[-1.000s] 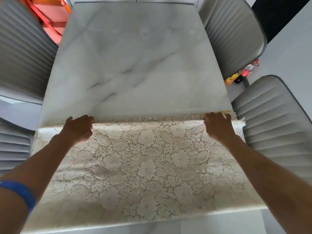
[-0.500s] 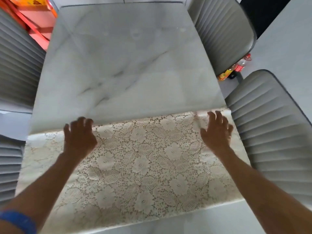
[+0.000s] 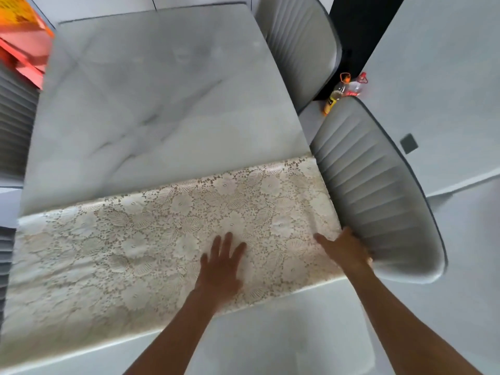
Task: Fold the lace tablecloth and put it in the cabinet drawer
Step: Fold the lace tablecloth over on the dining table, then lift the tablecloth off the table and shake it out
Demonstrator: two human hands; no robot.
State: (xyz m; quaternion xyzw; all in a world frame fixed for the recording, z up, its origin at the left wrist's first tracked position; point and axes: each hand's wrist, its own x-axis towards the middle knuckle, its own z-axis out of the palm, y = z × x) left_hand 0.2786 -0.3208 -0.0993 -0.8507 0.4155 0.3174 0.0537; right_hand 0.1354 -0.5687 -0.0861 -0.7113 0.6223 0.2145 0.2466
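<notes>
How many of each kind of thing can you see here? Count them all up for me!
Grey ribbed chairs: 4
White marble table: 1
Cream lace tablecloth: 1
Plastic bottles on the floor: 2
Bare hands: 2, left hand, right hand
Total: 10

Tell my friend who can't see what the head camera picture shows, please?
Two bare hands rest on a folded lace tablecloth lying across the near end of a marble table: the left hand flat in the middle, the right hand at its right end. Grey chairs stand alongside.
</notes>
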